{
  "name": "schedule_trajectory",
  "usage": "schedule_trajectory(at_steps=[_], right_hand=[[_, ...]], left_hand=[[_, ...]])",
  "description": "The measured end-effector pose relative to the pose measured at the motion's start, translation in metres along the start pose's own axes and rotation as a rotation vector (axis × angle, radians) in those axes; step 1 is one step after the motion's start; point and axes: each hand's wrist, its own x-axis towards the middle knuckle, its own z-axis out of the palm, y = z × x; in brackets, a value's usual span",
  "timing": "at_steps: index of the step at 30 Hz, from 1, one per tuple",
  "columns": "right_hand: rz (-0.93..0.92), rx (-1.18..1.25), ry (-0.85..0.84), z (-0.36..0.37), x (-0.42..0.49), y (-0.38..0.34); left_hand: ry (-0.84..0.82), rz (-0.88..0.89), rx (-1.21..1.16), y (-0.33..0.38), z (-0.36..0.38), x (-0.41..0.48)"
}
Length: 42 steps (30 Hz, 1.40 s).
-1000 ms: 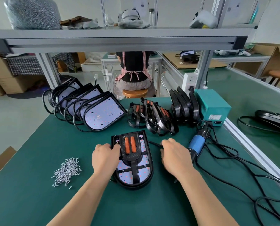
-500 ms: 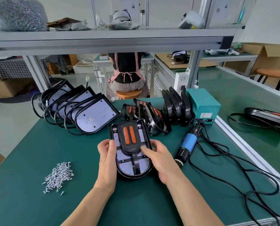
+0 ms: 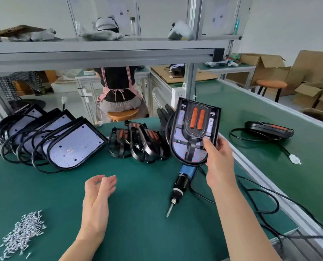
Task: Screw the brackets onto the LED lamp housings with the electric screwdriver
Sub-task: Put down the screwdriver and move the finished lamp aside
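One bracketed lamp housing (image 3: 192, 129) is gripped aloft by the right hand (image 3: 220, 162), the left hand (image 3: 96, 194) spread empty; seemingly finished, it needs setting aside.

The nearest white lamp board (image 3: 75, 146) on the left has small grey print. It reads "12V", seen upside down. The white socket (image 3: 178, 95) on the far post has a small mark, too blurry to read. The papers (image 3: 104, 8) on the far wall are blurry too.

The green bench (image 3: 138, 232) carries a screw pile (image 3: 23, 234), the electric screwdriver (image 3: 181, 182) (cable trailing right), lamp housings (image 3: 75, 146) and brackets (image 3: 139, 145).
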Motion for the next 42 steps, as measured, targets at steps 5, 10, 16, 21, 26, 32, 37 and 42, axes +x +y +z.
schedule_trajectory(at_steps=[5, 10, 16, 21, 26, 32, 37, 42], right_hand=[[0.025, 0.126, 0.272, -0.041, 0.04, -0.016], [0.053, 0.166, 0.53, -0.086, 0.07, -0.022], [0.03, 0.047, 0.7, -0.117, 0.086, -0.01], [0.145, 0.012, 0.735, -0.126, 0.088, -0.007], [0.154, 0.0, 0.652, -0.132, 0.099, -0.008], [0.249, 0.02, 0.713, -0.134, 0.115, -0.016], [0.197, -0.998, 0.634, -0.148, 0.126, -0.007], [0.133, -0.746, 0.686, -0.134, 0.123, -0.01]], left_hand=[[-0.014, 0.039, 0.035, -0.004, -0.001, 0.001], [-0.023, 0.055, 0.037, -0.003, 0.003, 0.001], [-0.033, 0.081, 0.054, -0.005, 0.006, 0.002], [-0.047, 0.091, 0.072, -0.008, 0.003, 0.002], [-0.037, 0.109, 0.079, -0.01, 0.005, 0.004], [-0.047, 0.11, 0.075, -0.01, 0.005, 0.003], [-0.06, 0.091, 0.072, -0.005, 0.009, 0.002], [-0.081, 0.052, 0.071, 0.0, 0.011, -0.002]])
